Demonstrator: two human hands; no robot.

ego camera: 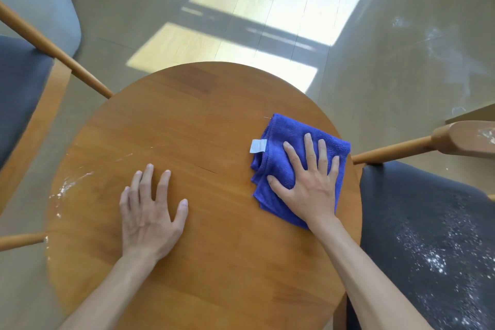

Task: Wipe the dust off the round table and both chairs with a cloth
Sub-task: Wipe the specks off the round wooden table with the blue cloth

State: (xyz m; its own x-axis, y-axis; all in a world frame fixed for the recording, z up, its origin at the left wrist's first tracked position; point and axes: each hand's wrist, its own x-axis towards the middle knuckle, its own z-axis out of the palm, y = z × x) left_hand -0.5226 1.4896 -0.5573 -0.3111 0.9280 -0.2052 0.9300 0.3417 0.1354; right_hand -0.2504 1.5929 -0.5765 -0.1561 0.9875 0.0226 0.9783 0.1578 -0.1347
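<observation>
Right hand (310, 182) flat on the folded blue cloth (292, 169), fingers spread and straight, pressing it onto the round table (203, 120) at centre-right of frame, near the table's right edge. Left hand (151, 211) palm-down on bare wood at lower centre-left, fingers splayed, holding nothing. White dust streaks (64, 190) on the table's left edge. Right chair (428, 236) at lower right, dark seat speckled with white dust. Left chair (21, 94) at left edge of frame.
</observation>
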